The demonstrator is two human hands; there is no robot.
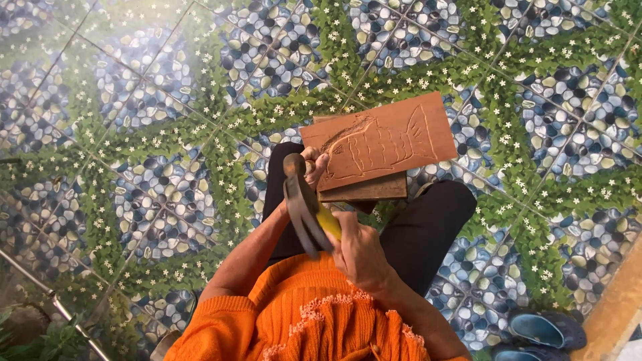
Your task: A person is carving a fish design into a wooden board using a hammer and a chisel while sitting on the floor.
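a: where is the wooden board right now?

b: it rests across the person's lap, on top of a darker wooden block that sticks out under its near edge. a fish is carved into its reddish-brown face, head toward the person's left, tail toward the far right corner.

a: and the hands?

b: the left hand sits at the board's left edge, by the fish's head, its grip clenched round something small. i cannot tell what, since the fingers hide it. the right hand is closer to the body, its grip wrapped round the yellow handle of a hammer.

a: how does the hammer lie?

b: its dark metal head is raised toward the camera, blurred, just beside the left hand and over the left thigh.

a: what else is around?

b: the person wears an orange knitted top and black trousers. the floor is tiled with a print of blue pebbles and green leafy bands with white flowers. a pair of blue sandals lies at the lower right, well apart from the board.
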